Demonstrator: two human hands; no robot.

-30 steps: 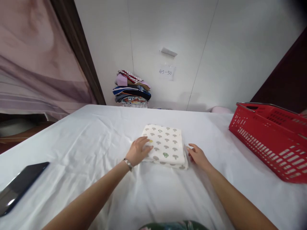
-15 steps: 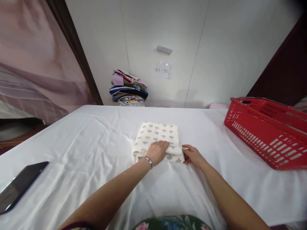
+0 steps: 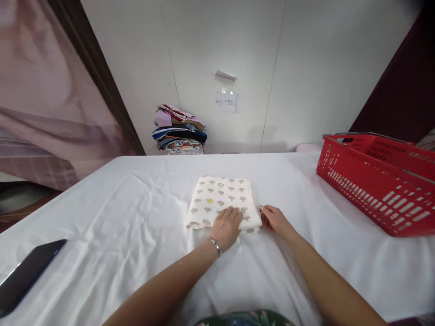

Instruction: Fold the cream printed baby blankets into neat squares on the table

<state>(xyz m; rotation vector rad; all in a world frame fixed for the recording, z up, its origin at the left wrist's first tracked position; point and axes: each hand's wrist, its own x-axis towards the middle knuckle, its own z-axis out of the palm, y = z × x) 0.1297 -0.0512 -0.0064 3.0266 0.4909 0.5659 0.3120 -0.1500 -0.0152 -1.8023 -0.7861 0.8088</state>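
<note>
A folded white cloth [image 3: 217, 199] printed with grey mushroom shapes and one yellow one lies in the middle of the white-covered table. My left hand [image 3: 227, 226], with a silver bracelet at the wrist, rests flat on the cloth's near edge, fingers stretched out. At the cloth's right edge is my right hand [image 3: 276, 220], its fingers curled and pinched at the near right corner. Part of those fingertips is hidden, and a lower layer of the cloth shows under the front edge.
A red plastic basket [image 3: 370, 181] stands at the right. A dark tablet-like device [image 3: 30, 274] lies at the left on the white sheet [image 3: 112, 213]. Behind the table's far edge rises a stack of folded clothes [image 3: 180, 131] against the wall, near a paper marked 45-50 [image 3: 224, 102].
The upper layer of the cloth now lies further over the lower one at the near right edge. My left hand has shifted slightly right and nearer. The view has tilted a little.
</note>
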